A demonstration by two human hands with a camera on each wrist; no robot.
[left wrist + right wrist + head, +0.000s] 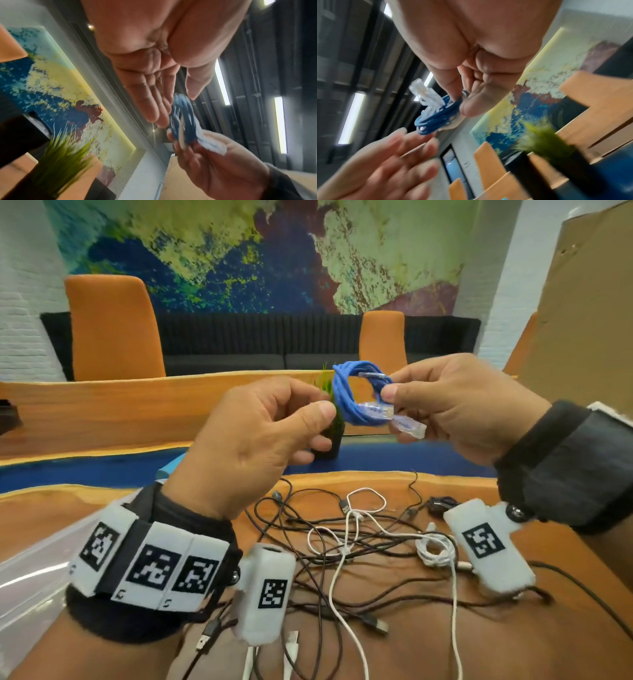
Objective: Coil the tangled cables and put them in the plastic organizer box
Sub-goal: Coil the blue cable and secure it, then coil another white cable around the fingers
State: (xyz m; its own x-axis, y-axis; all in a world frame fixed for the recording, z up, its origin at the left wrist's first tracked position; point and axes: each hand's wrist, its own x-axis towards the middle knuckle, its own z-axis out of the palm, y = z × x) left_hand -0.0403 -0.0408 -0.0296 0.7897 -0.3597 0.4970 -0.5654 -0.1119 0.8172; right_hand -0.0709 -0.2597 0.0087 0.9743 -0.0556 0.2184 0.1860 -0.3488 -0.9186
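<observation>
A blue network cable, wound into a small coil, is held up above the table. My right hand pinches the coil's right side between thumb and fingers, and a clear plug sticks out below them. My left hand is at the coil's left side; in the left wrist view its fingers are nearly straight, just short of the coil. In the right wrist view, the coil sits under my thumb. A tangle of black and white cables lies on the table below.
A clear plastic surface, perhaps the organizer box, shows at the lower left. A small white coiled cable lies right of the tangle. A potted grass plant stands behind the hands. The wooden table has a blue strip across it.
</observation>
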